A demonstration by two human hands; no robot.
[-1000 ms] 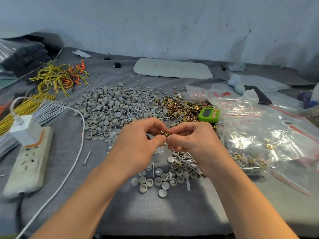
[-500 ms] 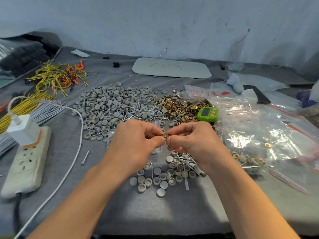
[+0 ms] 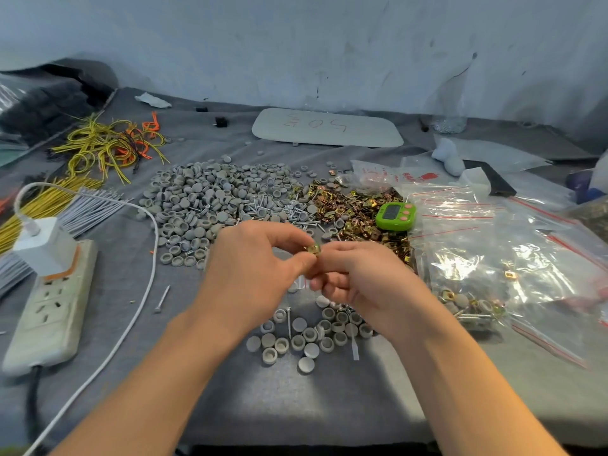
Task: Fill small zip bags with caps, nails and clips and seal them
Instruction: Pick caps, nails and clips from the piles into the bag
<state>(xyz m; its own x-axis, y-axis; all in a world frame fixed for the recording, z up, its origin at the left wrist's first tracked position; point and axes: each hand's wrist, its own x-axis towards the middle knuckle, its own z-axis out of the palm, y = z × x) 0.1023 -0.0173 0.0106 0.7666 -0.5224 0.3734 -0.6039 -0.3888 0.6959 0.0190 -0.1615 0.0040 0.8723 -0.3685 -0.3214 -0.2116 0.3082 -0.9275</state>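
A grey cloth-covered tabletop (image 3: 296, 406) fills most of the frame, backed by a pale wall along the top. At the right of the frame lies a heap of clear zip bags (image 3: 513, 258) with red seal lines; one near the lower right already holds caps, nails and clips. In the upper middle sits a broad pile of grey caps (image 3: 210, 195), and just right of it a pile of brass-coloured clips (image 3: 358, 205), with loose nails (image 3: 296, 215) scattered between the two piles. A white board (image 3: 329, 128) with red writing lies beyond them near the wall. At the left edge a power strip (image 3: 49, 307) carries a white charger (image 3: 42, 241) whose cable curves down toward the bottom left, beside bundles of yellow and grey wires (image 3: 59, 205). Tangled yellow and orange wires (image 3: 112, 143) lie in the upper left.

Both forearms reach up from the bottom edge, meeting at the centre. The left hand (image 3: 253, 268) and right hand (image 3: 358, 284) have fingers curled, thumb and forefinger tips pressed together around one small brass clip (image 3: 313, 248) held between them above the tabletop. Below the hands lies a small cluster of caps (image 3: 306, 334). A green timer (image 3: 395, 216) rests on the clip pile's right edge. A single nail (image 3: 162, 299) lies alone left of the hands.
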